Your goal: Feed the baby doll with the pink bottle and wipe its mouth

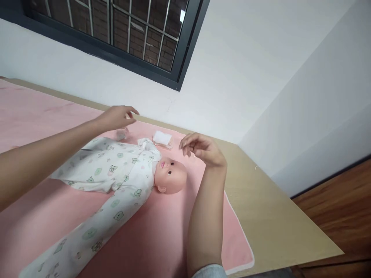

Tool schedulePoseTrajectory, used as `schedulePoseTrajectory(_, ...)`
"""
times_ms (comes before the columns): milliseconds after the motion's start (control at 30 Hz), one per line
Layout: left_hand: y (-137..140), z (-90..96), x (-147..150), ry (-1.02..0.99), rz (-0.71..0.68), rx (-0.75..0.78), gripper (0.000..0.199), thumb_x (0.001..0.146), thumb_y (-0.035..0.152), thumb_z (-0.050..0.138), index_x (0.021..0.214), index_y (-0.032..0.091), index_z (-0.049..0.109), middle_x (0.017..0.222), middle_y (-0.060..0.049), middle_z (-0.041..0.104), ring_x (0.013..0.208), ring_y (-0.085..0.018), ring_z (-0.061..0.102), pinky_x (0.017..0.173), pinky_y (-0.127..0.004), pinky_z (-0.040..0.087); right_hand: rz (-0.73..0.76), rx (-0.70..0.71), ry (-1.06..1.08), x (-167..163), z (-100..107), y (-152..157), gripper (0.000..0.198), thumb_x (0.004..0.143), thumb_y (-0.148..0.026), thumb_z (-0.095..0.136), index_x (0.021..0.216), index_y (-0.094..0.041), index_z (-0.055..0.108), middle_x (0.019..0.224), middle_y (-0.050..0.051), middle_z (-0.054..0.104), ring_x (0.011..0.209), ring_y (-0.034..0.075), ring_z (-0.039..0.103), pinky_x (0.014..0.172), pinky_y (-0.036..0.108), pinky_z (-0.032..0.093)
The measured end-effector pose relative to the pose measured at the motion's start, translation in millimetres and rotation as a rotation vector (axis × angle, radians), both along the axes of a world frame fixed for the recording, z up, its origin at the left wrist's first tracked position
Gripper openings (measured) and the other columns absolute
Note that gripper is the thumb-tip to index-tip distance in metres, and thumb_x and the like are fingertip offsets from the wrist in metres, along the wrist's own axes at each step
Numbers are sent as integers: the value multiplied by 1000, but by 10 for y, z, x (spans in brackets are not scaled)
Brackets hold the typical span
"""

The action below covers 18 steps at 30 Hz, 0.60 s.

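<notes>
Two grips, left hand (114, 117) and right hand (206, 149), are spread loosely, nothing visibly pinched; the doll (123, 164) is laid on the pink mat (156, 243) (head near the right hand), and the clear object (122, 134) beside it could be knocked if brushed by the left wrist

Diffuse, moderate indoor light; the white wall (240, 69) beyond the right hand (204, 150) is brightest; the barred window (107, 31) beyond the left hand (117, 117) is dim, with a white glare patch (182, 16); soft shadow darkens the pink mat (165, 231) nearer than both; the clear container (121, 134) looks blurred.
</notes>
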<state>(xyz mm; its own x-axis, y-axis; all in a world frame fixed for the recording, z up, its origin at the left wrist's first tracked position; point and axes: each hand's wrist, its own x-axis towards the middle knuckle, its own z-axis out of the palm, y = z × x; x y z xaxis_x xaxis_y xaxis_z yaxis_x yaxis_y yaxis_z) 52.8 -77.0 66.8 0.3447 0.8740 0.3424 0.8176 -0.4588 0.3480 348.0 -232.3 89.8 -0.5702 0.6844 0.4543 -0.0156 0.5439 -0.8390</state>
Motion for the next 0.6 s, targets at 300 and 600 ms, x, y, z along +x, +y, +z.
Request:
schedulePoseTrajectory(300,-204,-258,1202,175,-711,-335,47,84,47,48,112,16,69,115,-10,70,101,-22,62,86,-26,44,-674,-521,146,332,-1410,877,36,47,-39,88,67,-16,69,72,2,67,74,15,60,83,32,47)
schedulePoseTrajectory(600,-129,-534,1757,283,-767,-684,55,66,62,63,101,22,74,97,-9,75,96,-28,63,86,-35,49,-737,-436,125,199,-1771,1082,19,72,-34,61,82,-18,65,74,3,71,74,16,66,72,29,52)
